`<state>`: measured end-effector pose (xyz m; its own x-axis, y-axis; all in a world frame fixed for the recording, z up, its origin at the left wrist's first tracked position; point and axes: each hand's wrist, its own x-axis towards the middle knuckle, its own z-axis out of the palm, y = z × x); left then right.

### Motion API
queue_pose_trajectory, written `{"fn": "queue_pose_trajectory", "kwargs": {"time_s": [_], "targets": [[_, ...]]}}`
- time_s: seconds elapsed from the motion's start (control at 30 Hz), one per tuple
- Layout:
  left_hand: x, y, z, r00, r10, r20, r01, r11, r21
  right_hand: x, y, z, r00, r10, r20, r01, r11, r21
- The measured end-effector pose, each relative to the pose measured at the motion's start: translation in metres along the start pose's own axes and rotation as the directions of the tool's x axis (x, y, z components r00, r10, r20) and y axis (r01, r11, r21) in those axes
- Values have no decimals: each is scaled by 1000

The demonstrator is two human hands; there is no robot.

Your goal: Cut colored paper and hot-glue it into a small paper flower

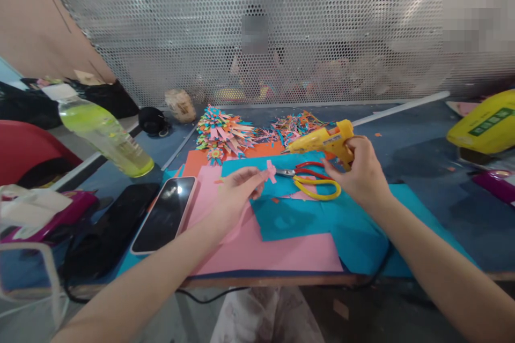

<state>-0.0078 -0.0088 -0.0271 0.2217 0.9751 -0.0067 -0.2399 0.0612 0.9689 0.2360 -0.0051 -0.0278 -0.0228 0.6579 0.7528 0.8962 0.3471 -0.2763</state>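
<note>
Between thumb and finger, my left hand (242,185) pinches a small pink paper flower (271,171). My right hand (362,171) is wrapped round the grip of a yellow glue gun (319,140), its nozzle pointing left, above and to the right of the flower and apart from it. Beneath the glue gun lies a pair of scissors (317,179) with one red and one yellow handle, on blue paper (281,220). Pink paper (273,254) spreads under my left forearm. Behind my hands stands a heap of colourful paper flowers (223,134), beside a pile of thin paper strips (293,127).
To the left are a phone (166,215), a black pouch (110,228) and a leaning bottle of green drink (104,131). A yellow package (485,123) lies at the right. A perforated metal panel (193,27) closes off the back. A black cable (213,297) hangs along the front edge.
</note>
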Motion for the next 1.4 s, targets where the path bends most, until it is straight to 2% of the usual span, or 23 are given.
{"fn": "queue_pose_trajectory", "kwargs": {"time_s": [0.13, 0.23, 0.3, 0.33, 0.4, 0.47, 0.5, 0.53, 0.57, 0.6, 0.67, 0.87, 1.07, 1.2, 1.3, 1.4], "targets": [[1, 1, 0, 1000, -16, -18, 15, 999, -43, 6, 30, 4, 969, 228, 93, -212, 966, -150], [2, 0, 0, 999, -18, -26, 17, 998, -62, 8, 58, 8, 890, 438, 128, -386, 872, -302], [2, 0, -1, 999, -20, -33, 18, 998, -66, 8, 66, 8, 845, 513, 154, -416, 810, -413], [2, -1, -1, 999, -20, -33, 18, 998, -61, 7, 65, 8, 844, 515, 151, -411, 801, -435], [2, -1, -1, 999, -15, -29, 14, 999, -43, 6, 54, 7, 870, 477, 128, -375, 806, -458], [2, -2, -2, 1000, -16, -27, 16, 1000, -25, 5, 32, 6, 952, 270, 143, -186, 883, -430], [2, -2, -2, 999, -20, -30, 20, 1000, -18, 4, 19, 6, 971, 143, 193, -69, 935, -347], [2, -2, -1, 999, -26, -34, 25, 1000, -12, 2, 6, 6, 965, -5, 264, 66, 972, -224], [2, -3, -1, 999, -30, -41, 30, 1000, -4, -1, -6, 8, 931, -143, 337, 182, 980, -86], [2, -3, 0, 998, -35, -46, 35, 999, 8, -4, -16, 9, 885, -230, 406, 241, 970, 25], [2, -3, 2, 998, -40, -48, 42, 998, 42, -11, -33, 13, 838, -305, 452, 280, 952, 123], [4, -2, 4, 998, -50, -27, 53, 993, 106, -24, -45, 21, 749, -367, 551, 335, 928, 163], [3, -3, 3, 1000, -29, -6, 29, 989, 148, -22, -49, 22, 737, -404, 543, 351, 914, 204], [3, -2, 4, 998, -44, -35, 49, 986, 158, -22, -48, 20, 727, -398, 559, 326, 917, 230], [4, -3, 4, 998, -37, -60, 46, 987, 153, -22, -46, 19, 746, -363, 558, 264, 931, 252], [5, -6, 3, 999, -22, -46, 28, 990, 140, -22, -41, 18, 830, -304, 467, 167, 936, 311]]}}
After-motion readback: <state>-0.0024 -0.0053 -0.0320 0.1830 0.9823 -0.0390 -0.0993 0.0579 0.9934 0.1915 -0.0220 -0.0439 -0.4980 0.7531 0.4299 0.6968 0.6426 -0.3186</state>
